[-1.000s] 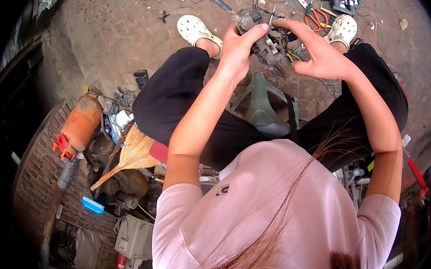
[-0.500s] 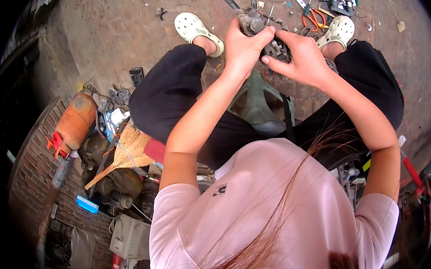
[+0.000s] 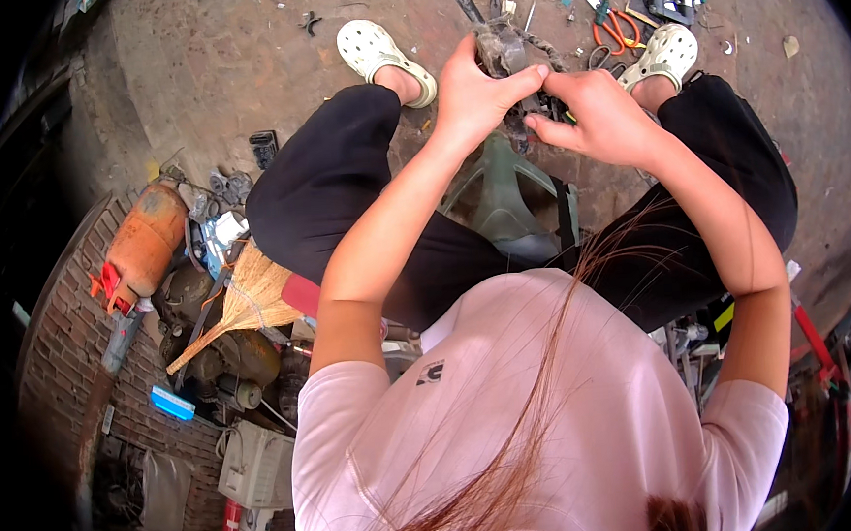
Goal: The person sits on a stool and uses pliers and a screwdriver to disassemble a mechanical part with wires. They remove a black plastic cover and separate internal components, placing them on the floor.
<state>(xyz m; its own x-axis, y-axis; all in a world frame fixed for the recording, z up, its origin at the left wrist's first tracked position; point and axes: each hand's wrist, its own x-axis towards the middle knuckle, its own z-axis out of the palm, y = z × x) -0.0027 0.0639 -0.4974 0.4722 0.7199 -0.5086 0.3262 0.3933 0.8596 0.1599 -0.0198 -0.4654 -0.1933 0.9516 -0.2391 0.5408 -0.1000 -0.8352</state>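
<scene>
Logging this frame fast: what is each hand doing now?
Left hand: closed on the grimy grey metal part.
Right hand: fingers pinched at the same part.

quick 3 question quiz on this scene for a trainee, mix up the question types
1. True or false: both hands are on the grey metal part held between the knees.
2. Which lies on the ground near the person's right foot? A) orange-handled pliers B) a blue bucket C) a yellow hammer
3. Fill in: the straw broom lies to the person's ____ side, next to the orange gas cylinder.

Key
1. True: the left hand and right hand meet at the part, fingertips touching it.
2. A
3. left
</scene>
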